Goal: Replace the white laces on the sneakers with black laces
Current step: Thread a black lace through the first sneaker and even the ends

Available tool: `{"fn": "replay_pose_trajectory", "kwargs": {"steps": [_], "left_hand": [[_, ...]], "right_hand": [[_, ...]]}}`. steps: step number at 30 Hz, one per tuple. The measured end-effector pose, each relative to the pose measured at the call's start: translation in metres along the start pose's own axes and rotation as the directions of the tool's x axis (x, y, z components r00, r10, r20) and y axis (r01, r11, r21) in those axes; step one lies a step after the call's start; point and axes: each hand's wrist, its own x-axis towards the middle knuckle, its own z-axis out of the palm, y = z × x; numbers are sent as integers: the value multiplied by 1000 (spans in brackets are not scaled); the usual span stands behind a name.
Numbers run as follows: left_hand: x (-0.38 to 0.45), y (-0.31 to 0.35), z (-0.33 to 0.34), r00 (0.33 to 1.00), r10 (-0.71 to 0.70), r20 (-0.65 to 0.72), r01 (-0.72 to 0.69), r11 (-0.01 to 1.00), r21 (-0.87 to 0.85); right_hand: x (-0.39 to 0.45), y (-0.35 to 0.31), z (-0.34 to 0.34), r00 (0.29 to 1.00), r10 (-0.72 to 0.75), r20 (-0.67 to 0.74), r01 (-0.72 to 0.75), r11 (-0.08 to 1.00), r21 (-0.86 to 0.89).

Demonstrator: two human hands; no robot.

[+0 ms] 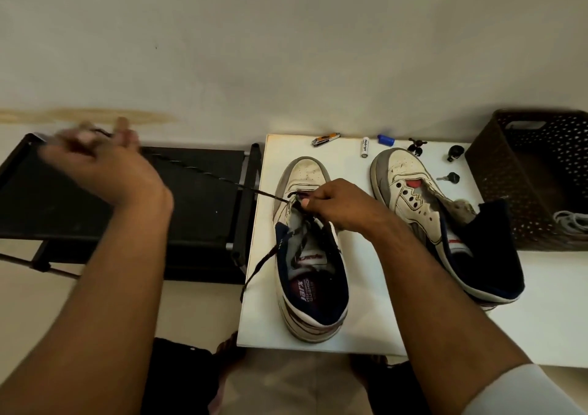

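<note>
My right hand point(337, 206) pinches the woven black lace point(203, 173) at the near white leather sneaker's point(310, 255) eyelets on the white tabletop point(366, 287); my blurred left hand point(105, 166) grips its taut far end. I should pull evenly, pinning the crossing.

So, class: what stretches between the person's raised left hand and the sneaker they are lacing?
In the head view, a taut black lace runs from the left hand across the black rack to the left sneaker, where the right hand pinches it.
</note>
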Motion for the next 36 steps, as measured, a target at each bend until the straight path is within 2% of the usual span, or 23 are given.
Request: {"fn": "replay_pose_trajectory", "kwargs": {"steps": [1,2,3,4,5,7,8,11,13,14,15,16,17,19,21,23,24,26,27,30,32,34,36], "left_hand": [[3,-2,-7,979,194,57,-202,947,250],[-2,-5,-10,921,315,229,-387,807,445],[-13,-12,-11,833,305,461,-535,655,534],[-32,-16,-9,739,124,662,-605,554,572],[-52,-19,-6,631,-161,759,-610,502,613],[-82,-26,-2,439,-602,667,-536,420,732],[-90,-31,-2,414,-669,618,-522,382,763],[-94,-37,-2,444,-679,585,-460,388,799],[-87,-30,5,494,-652,575,-284,504,816],[-76,-25,8,620,-564,545,-141,603,785],[-58,-21,12,797,-402,450,-17,731,683],[-31,-15,11,939,-199,280,25,853,522],[-5,-9,5,996,-25,91,-13,919,394],[25,-5,-14,976,180,-119,-102,871,481],[19,-2,-18,967,221,126,-251,749,613],[-22,-7,-6,874,15,486,-390,618,682],[-47,-11,0,781,-205,590,-370,609,701],[-88,-20,7,538,-616,576,-268,522,809],[-98,-27,6,466,-678,568,-326,465,823],[-95,-33,6,492,-630,601,-418,434,798],[-82,-25,8,586,-547,597,-443,401,802],[-68,-17,9,654,-473,590,-521,284,805],[-64,-15,9,608,-550,573,-587,174,790]], "right_hand": [[0,-1,0,1000,5,0,-5,1000,1],[1,-2,1,1000,6,-2,-6,1000,-3],[1,-3,1,1000,5,-5,-5,1000,-10],[2,-3,2,1000,2,-6,-2,1000,-17],[2,-3,1,1000,-4,-5,4,1000,-22],[1,-2,0,1000,-12,-3,12,1000,-11],[0,-2,-1,1000,-15,2,15,1000,7],[-2,0,-6,1000,-3,15,2,998,67],[-2,0,-7,1000,0,18,-1,998,68],[-2,0,-8,1000,1,21,-2,998,67],[-3,0,-9,1000,2,21,-3,998,65],[-4,-1,-10,1000,0,21,-2,998,59],[-4,-1,-11,1000,0,23,-2,999,50],[-6,-1,-13,1000,1,25,-2,999,44],[-7,-3,-14,1000,-5,30,4,999,33],[-7,-4,-14,999,-11,38,12,1000,-8],[-7,-5,-13,999,-14,41,16,999,-32],[-7,-4,-12,999,-28,33,30,998,-59],[-7,-4,-13,999,-35,25,37,998,-59],[-10,-1,-17,999,-42,5,43,998,-48],[-10,-1,-19,999,-37,-1,37,998,-43],[-10,0,-20,999,-29,-16,28,999,-40],[-9,1,-21,999,-27,-23,26,999,-38]]}}
